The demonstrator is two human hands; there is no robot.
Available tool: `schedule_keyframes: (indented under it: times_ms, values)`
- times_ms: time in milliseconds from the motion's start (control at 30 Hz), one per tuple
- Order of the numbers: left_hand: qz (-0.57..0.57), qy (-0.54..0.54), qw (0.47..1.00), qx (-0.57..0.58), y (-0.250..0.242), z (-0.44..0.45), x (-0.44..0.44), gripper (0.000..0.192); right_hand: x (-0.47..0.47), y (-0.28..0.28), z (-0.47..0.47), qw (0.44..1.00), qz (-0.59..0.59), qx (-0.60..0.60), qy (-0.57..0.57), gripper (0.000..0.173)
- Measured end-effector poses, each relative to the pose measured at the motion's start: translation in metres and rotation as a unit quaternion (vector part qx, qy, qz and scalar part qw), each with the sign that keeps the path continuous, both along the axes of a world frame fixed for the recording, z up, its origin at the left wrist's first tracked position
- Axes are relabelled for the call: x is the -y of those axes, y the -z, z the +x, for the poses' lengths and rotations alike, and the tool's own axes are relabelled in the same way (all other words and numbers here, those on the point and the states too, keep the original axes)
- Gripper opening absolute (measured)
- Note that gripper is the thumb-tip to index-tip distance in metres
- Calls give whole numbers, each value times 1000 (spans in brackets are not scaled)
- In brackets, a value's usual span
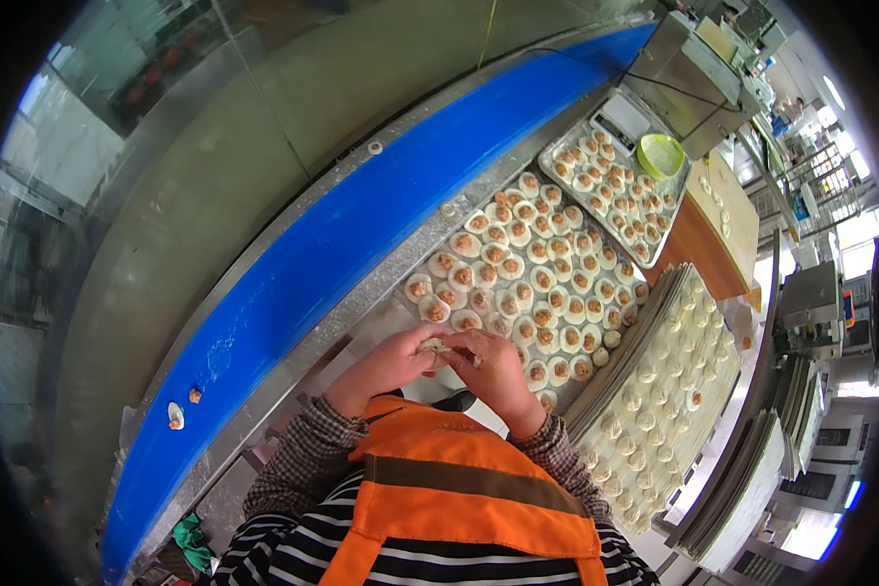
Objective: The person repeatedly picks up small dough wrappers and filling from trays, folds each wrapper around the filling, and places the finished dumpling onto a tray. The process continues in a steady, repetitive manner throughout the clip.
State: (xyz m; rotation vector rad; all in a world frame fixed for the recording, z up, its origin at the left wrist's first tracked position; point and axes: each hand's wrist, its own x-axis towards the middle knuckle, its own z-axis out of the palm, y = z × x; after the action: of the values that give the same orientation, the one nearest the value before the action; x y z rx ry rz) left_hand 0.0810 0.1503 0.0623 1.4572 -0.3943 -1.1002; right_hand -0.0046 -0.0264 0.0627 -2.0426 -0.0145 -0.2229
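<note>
Before my orange apron, my left hand (392,366) and my right hand (492,370) meet around one small piece of white dough (434,350). The fingers of my left hand cup it, while the right fingertips pinch its edge. Whether it holds filling is hidden by my fingers. Just beyond my hands, many flat dough rounds (544,278) topped with minced filling cover a floured metal worktop. To the right, rows of pleated, closed buns (644,419) sit on a stack of pale boards (622,366).
A blue conveyor belt (322,256) runs along the left, carrying a filled dough round (176,416) and a loose lump of filling (195,395). A metal tray (557,165) at the far right holds more filled rounds, a scale (619,121) and a green bowl (661,156). Boards (732,491) are stacked at the right.
</note>
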Motion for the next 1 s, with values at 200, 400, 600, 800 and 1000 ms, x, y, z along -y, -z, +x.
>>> schedule_keyframes:
  times_ms: [200,400,600,800,1000]
  values:
    - [-108,-169,972,-118,13,4,-40,29,-42,-7,32,995,-38,79,-37,19]
    - [-38,-60,989,130,24,22,-66,28,-64,-4,53,988,-144,20,-53,17]
    - [-48,-30,991,123,28,43,-81,30,-82,-7,66,996,-70,-24,-53,23]
    - [-223,-203,940,-159,37,37,-75,35,-79,-8,74,979,146,-132,52,13]
    - [-171,-229,952,-113,45,39,-49,34,-76,-13,67,984,-145,87,53,16]
